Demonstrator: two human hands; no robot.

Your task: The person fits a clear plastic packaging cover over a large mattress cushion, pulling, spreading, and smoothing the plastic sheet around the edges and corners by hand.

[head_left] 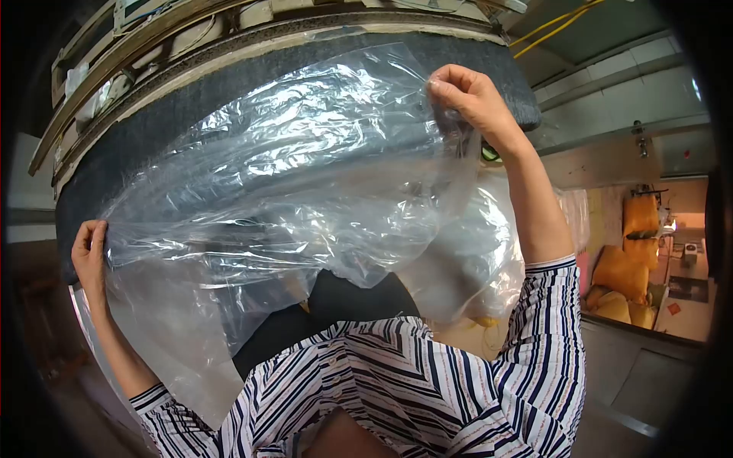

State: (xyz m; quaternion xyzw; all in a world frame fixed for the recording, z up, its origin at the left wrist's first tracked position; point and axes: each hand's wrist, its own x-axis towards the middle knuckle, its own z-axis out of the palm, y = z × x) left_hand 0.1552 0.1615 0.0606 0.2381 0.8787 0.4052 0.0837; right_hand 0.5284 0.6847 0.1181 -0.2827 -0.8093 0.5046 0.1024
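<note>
A large clear plastic sheet [305, 145], creased and shiny, is stretched between my two hands. My left hand [90, 252] pinches its edge at the left, low over the near side of the dark padded table [153, 141]. Farther up on the right, my right hand [467, 90] grips another edge between thumb and fingers. The sheet lies partly across the dark table top and droops toward my lap. Whether it is one layer or a bag, I cannot tell.
Wooden rails [126, 72] run along the table's far edge. More clear plastic [485, 252] hangs at the right, by my right arm. Yellow cables [553, 29] stretch across the upper right. Orange-yellow sacks [622, 271] are piled beyond an opening on the right.
</note>
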